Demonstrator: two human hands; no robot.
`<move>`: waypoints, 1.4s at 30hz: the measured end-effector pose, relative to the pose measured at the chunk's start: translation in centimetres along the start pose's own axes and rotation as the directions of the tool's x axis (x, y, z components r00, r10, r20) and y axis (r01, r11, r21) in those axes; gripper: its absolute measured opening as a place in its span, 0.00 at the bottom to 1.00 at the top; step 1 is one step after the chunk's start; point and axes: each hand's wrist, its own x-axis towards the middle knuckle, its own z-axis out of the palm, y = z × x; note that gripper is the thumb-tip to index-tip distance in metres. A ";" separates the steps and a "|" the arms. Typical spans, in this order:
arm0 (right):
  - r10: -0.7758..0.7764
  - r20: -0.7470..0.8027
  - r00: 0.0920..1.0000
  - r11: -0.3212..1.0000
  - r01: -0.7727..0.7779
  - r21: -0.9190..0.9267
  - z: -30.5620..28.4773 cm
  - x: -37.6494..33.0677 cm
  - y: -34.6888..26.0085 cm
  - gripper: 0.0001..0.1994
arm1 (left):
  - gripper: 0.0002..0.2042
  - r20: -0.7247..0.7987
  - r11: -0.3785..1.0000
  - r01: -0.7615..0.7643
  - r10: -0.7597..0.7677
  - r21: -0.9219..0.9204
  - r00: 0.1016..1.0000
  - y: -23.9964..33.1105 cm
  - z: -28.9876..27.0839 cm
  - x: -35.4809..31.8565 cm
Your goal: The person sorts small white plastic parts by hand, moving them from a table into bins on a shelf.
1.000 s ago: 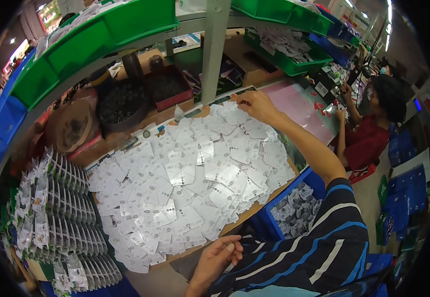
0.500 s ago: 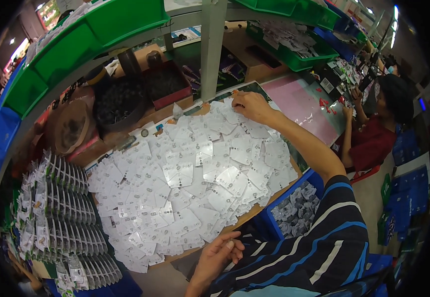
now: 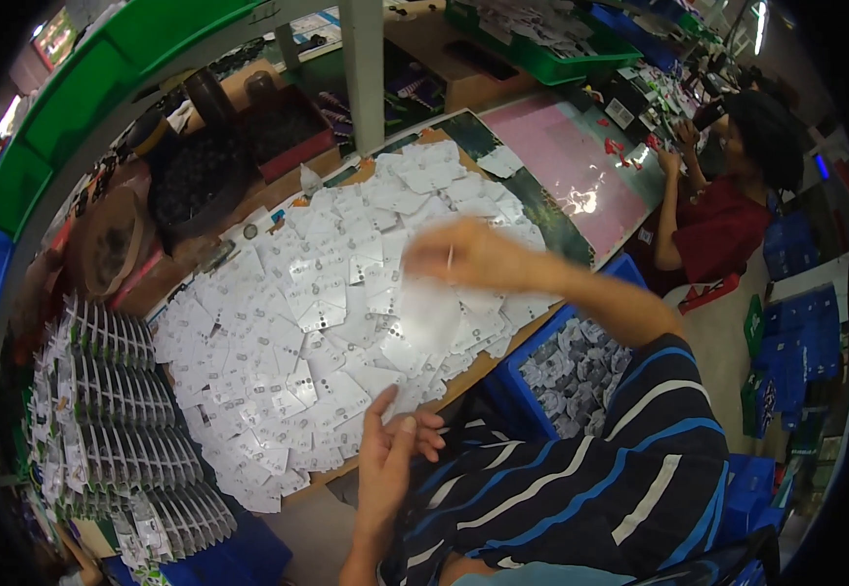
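A broad heap of white printed cards (image 3: pixel 278 391) covers the work table. Over its right part my right hand (image 3: pixel 458 256) is smeared by motion, its fingers closed on the top of a white card (image 3: pixel 429 317) that hangs below them, blurred too. What is printed on that card cannot be made out. At the heap's near edge my left hand (image 3: pixel 400 438) is open, index finger stretched toward the cards and thumb apart, with nothing visible in it.
Stacked clear packs (image 3: pixel 131 430) stand at the left. A blue bin (image 3: pixel 512 376) of small grey bags is by my right arm. Dark tubs (image 3: pixel 200 190) and a red box (image 3: pixel 292 137) line the far side. A co-worker in red (image 3: pixel 717 234) sits at the right.
My right hand has come back from the heap's far edge toward me, now with a white card. My left hand has moved slightly up and left, to the near cards. The view has shifted.
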 end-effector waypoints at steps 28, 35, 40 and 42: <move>0.319 0.200 0.927 0.718 -0.374 0.587 12.3 -9.2 -6.1 0.08 | 0.08 -0.129 0.981 -0.079 0.102 0.176 0.986 -1.8 -2.0 -2.1; 0.055 -0.050 0.997 0.928 -0.032 0.371 13.2 -9.7 -6.2 0.06 | 0.11 -0.106 0.986 -0.045 0.028 -0.163 0.994 -2.5 -2.8 -2.4; 0.013 -0.136 0.991 0.938 0.035 0.345 13.2 -9.8 -6.3 0.05 | 0.11 -0.131 0.951 -0.045 0.005 -0.305 0.991 -3.0 -2.6 -1.8; 0.027 -0.106 0.994 0.925 0.015 0.379 13.0 -9.8 -6.6 0.06 | 0.11 -0.073 0.970 -0.044 0.027 -0.238 0.997 -3.0 -2.2 -1.7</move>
